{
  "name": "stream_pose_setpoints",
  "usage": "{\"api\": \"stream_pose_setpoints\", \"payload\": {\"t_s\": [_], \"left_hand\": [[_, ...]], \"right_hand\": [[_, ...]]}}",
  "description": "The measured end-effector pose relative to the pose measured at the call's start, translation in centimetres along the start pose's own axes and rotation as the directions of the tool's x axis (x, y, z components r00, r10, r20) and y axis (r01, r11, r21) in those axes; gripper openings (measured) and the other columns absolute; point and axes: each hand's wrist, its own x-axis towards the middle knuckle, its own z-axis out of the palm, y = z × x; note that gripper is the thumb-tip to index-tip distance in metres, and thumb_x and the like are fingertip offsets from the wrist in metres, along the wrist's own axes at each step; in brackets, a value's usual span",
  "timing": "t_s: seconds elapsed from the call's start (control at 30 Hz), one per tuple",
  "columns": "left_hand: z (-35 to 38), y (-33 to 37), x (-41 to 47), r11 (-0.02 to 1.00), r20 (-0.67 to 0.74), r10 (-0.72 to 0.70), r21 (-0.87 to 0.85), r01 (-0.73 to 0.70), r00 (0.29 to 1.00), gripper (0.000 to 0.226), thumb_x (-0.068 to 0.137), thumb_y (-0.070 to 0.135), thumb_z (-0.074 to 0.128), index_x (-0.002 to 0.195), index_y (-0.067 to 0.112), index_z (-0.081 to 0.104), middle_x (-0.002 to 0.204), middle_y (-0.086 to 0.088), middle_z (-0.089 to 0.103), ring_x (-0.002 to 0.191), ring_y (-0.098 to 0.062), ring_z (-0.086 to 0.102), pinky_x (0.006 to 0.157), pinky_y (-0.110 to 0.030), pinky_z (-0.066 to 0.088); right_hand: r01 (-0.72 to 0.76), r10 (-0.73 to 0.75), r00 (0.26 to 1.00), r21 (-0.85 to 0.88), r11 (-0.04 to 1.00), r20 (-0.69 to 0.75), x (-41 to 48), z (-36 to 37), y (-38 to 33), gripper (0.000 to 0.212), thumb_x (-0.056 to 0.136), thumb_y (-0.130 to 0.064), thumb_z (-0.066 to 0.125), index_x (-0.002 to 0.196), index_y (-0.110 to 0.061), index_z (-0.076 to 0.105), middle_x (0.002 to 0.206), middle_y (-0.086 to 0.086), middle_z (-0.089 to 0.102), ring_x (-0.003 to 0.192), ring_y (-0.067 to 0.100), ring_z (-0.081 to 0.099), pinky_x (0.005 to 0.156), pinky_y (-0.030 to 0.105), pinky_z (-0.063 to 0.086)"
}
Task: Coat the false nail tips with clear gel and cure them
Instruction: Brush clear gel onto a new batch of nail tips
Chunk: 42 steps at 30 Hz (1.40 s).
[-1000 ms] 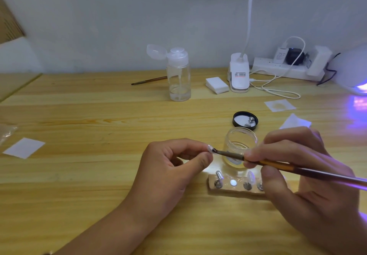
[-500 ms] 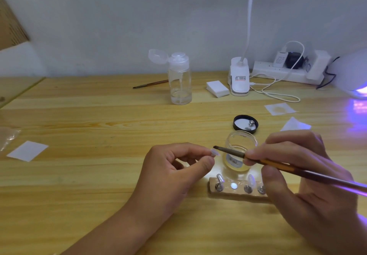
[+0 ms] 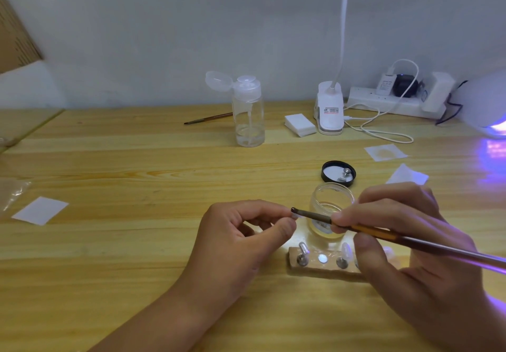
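While the left hand (image 3: 241, 239) pinches a half-hidden nail tip (image 3: 295, 216), the right hand (image 3: 421, 275) grips the brush (image 3: 312, 215).

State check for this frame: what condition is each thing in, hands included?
Left hand: pinches nail tip.
Right hand: holds brush, bristles at the nail tip.
Jar: open.
Lid: off, lying inside-up.
Bottle: cap flipped open, little liquid left.
Lamp: lit, purple glow.
Block: at least two tips upright.
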Motion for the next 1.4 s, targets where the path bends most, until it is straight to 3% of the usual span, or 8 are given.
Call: {"api": "stream_pose_setpoints", "payload": {"t_s": [0.07, 0.17, 0.4, 0.7, 0.8, 1.0, 1.2, 1.4], "left_hand": [[0.04, -0.05, 0.03, 1.000, 0.003, 0.010, -0.012, -0.010, 1.000, 0.007, 0.073, 0.026, 0.082, 0.076, 0.032, 0.080, 0.063, 0.012, 0.063, 0.046, 0.000, 0.038, 0.047, -0.011, 0.033], [0.09, -0.30, 0.08, 0.999, -0.005, 0.027, -0.035, -0.027, 1.000, 0.008, 0.071, 0.030, 0.075, 0.076, 0.035, 0.079, 0.064, 0.014, 0.064, 0.048, 0.003, 0.041, 0.048, -0.010, 0.033], [-0.01, -0.61, 0.10, 0.999, 0.002, 0.038, -0.023, -0.038, 0.999, 0.008, 0.074, 0.034, 0.074, 0.079, 0.038, 0.079, 0.065, 0.009, 0.065, 0.052, -0.007, 0.038, 0.048, -0.014, 0.033], [0.03, -0.29, 0.07, 0.998, 0.010, 0.032, -0.050, -0.031, 0.999, 0.008, 0.073, 0.029, 0.074, 0.078, 0.033, 0.080, 0.065, 0.009, 0.063, 0.045, 0.000, 0.037, 0.046, -0.012, 0.031], [0.06, -0.26, 0.06, 0.998, 0.009, 0.030, -0.049, -0.029, 1.000, 0.009, 0.072, 0.028, 0.074, 0.076, 0.033, 0.080, 0.063, 0.010, 0.062, 0.045, 0.001, 0.037, 0.046, -0.011, 0.031], [0.15, -0.28, 0.11, 0.998, -0.009, 0.023, -0.059, -0.023, 1.000, 0.008, 0.071, 0.028, 0.075, 0.075, 0.032, 0.080, 0.062, 0.012, 0.062, 0.045, 0.002, 0.039, 0.047, -0.011, 0.032], [0.06, -0.24, 0.01, 0.999, -0.006, 0.026, -0.043, -0.027, 1.000, 0.009, 0.074, 0.026, 0.081, 0.078, 0.034, 0.080, 0.071, 0.003, 0.073, 0.056, 0.001, 0.050, 0.053, -0.014, 0.038], [-0.02, -0.37, 0.03, 0.999, -0.003, 0.035, -0.023, -0.035, 0.999, 0.010, 0.079, 0.022, 0.081, 0.079, 0.032, 0.080, 0.069, 0.011, 0.072, 0.060, 0.004, 0.054, 0.055, -0.010, 0.040]], "right_hand": [[0.061, -0.063, 0.997, -0.041, 0.997, -0.048, -0.63, 0.01, 0.07, 0.022, 0.081, -0.019, 0.053, 0.087, -0.011, 0.074, 0.091, -0.017, 0.060, 0.095, -0.002, 0.053, 0.083, 0.028, 0.041], [0.107, -0.110, 0.991, -0.032, 0.994, -0.083, -0.60, 0.27, 0.67, 0.022, 0.080, -0.018, 0.053, 0.085, -0.011, 0.073, 0.083, -0.017, 0.063, 0.094, -0.001, 0.053, 0.083, 0.029, 0.040], [0.105, -0.106, 0.988, -0.014, 0.994, -0.109, -0.62, 0.26, 0.76, 0.021, 0.078, -0.017, 0.052, 0.080, -0.010, 0.072, 0.077, -0.009, 0.064, 0.091, 0.001, 0.053, 0.082, 0.031, 0.039], [0.104, -0.104, 0.982, -0.005, 0.995, -0.156, -0.51, 0.33, 0.63, 0.019, 0.081, -0.015, 0.051, 0.086, -0.014, 0.070, 0.081, -0.013, 0.067, 0.093, 0.002, 0.053, 0.083, 0.033, 0.040], [0.105, -0.101, 0.986, 0.023, 0.994, -0.135, -0.53, 0.35, 0.50, 0.018, 0.083, -0.017, 0.053, 0.093, -0.021, 0.068, 0.082, -0.019, 0.066, 0.092, 0.003, 0.055, 0.083, 0.032, 0.041], [0.105, -0.104, 0.991, 0.011, 0.994, -0.083, -0.59, 0.25, 0.55, 0.020, 0.084, -0.018, 0.055, 0.090, -0.013, 0.073, 0.090, -0.016, 0.062, 0.098, -0.001, 0.054, 0.082, 0.034, 0.043], [0.119, -0.118, 0.990, 0.012, 0.993, -0.079, -0.58, 0.21, 0.64, 0.021, 0.080, -0.016, 0.053, 0.083, -0.011, 0.072, 0.079, -0.013, 0.065, 0.093, 0.002, 0.054, 0.079, 0.038, 0.043], [0.116, -0.115, 0.989, -0.001, 0.993, -0.096, -0.09, 0.03, 0.10, 0.020, 0.077, -0.016, 0.052, 0.079, -0.011, 0.071, 0.075, -0.016, 0.063, 0.091, 0.004, 0.055, 0.082, 0.032, 0.040]]}}
